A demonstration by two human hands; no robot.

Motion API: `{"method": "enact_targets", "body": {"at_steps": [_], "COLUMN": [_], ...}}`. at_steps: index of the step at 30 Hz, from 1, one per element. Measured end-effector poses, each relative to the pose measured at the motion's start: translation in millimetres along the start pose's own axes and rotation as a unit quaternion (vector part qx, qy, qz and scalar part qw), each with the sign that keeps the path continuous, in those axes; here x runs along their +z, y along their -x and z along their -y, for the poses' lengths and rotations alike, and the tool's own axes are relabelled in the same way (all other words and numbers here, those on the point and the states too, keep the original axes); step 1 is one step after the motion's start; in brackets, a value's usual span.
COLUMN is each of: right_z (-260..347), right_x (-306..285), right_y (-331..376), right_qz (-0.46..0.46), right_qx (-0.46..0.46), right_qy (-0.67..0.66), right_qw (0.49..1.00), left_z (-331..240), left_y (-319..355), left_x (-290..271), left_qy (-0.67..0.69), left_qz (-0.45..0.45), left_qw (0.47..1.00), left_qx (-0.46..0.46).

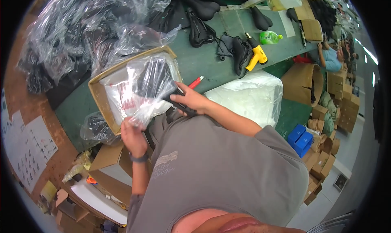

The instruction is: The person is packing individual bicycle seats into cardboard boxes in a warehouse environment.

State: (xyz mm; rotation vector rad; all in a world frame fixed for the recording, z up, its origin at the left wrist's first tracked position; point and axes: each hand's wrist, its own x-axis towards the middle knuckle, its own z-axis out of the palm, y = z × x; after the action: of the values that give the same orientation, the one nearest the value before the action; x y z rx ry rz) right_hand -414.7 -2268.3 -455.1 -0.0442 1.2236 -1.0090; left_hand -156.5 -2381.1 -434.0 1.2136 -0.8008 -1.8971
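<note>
A clear plastic bag (140, 110) lies over an open cardboard box (97, 97) in front of me. Partly inside the bag is a black bicycle saddle (157, 80), its wide end farther in and its narrow end toward my body. My right hand (189, 99) grips the saddle's narrow end, thumb on top. At the bag's near edge, my left hand (133, 136) pinches the plastic between its fingers. White bags with red print show beneath, in the box. A red-handled tool (197, 82) lies just beyond my right hand.
A heap of bagged saddles (97, 33) covers the bench's far left. Loose saddles (260, 19), a yellow heat gun (256, 57) and a green bottle (270, 37) lie farther back. Right of me is a stack of white plastic bags (250, 96). Another person (330, 58) is far right.
</note>
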Motion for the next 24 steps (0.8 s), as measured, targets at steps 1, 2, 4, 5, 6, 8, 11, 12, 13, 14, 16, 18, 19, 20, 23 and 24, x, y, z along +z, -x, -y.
{"method": "enact_targets", "body": {"at_steps": [1,2,4,5,6,8,11,12,13,14,16,18,19,20,23,24], "right_z": [11,25,31,36,40,13,-14,-49,-57,-68,-87,-101,-109,-54,-36,-24], "right_x": [13,18,33,18,-7,-81,-247,-325,-365,-395,-437,-459,-462,-380,-338,-295], "right_y": [23,42,49,43,32,-4,-43,-59,-63,-72,-79,-71,-62,-76,-5,21], "right_qz": [-0.017,-0.025,0.094,0.092,0.162,-0.033,-0.593,-0.661,-0.722,-0.738,-0.711,-0.699,-0.686,-0.6,-0.067,0.053], "right_qx": [-0.078,-0.121,-0.332,-0.332,-0.315,-0.347,-0.261,-0.223,-0.112,-0.068,0.016,-0.01,-0.039,-0.119,-0.253,-0.265], "right_qy": [0.041,0.156,0.287,0.283,0.303,0.233,0.162,0.187,0.274,0.275,0.249,0.253,0.254,0.041,-0.483,-0.517], "right_qw": [0.996,0.98,0.893,0.895,0.885,0.908,0.744,0.692,0.625,0.612,0.658,0.669,0.68,0.79,0.835,0.812], "left_z": [-8,-10,10,12,4,-11,-67,-73,-67,-59,2,79,114,136,193,208], "left_y": [1,-4,14,8,2,-26,-75,-102,-116,-125,-113,-121,-129,-130,-155,-162], "left_x": [-18,-26,23,31,39,48,36,5,-8,-12,49,66,80,62,63,46], "left_qy": [-0.041,-0.083,-0.102,-0.064,-0.134,0.098,0.416,0.401,0.322,0.243,0.004,-0.23,-0.371,-0.541,-0.685,-0.684], "left_qz": [0.097,0.193,0.172,0.232,0.149,0.131,0.118,0.061,0.016,-0.028,-0.107,0.044,0.108,0.078,0.12,0.12], "left_qw": [0.993,0.971,0.977,0.969,0.977,0.983,0.902,0.907,0.938,0.959,0.987,0.97,0.919,0.817,0.682,0.683], "left_qx": [-0.055,-0.109,-0.079,-0.059,-0.077,-0.088,0.011,0.114,0.129,0.14,0.12,0.061,0.077,0.183,0.226,0.227]}}
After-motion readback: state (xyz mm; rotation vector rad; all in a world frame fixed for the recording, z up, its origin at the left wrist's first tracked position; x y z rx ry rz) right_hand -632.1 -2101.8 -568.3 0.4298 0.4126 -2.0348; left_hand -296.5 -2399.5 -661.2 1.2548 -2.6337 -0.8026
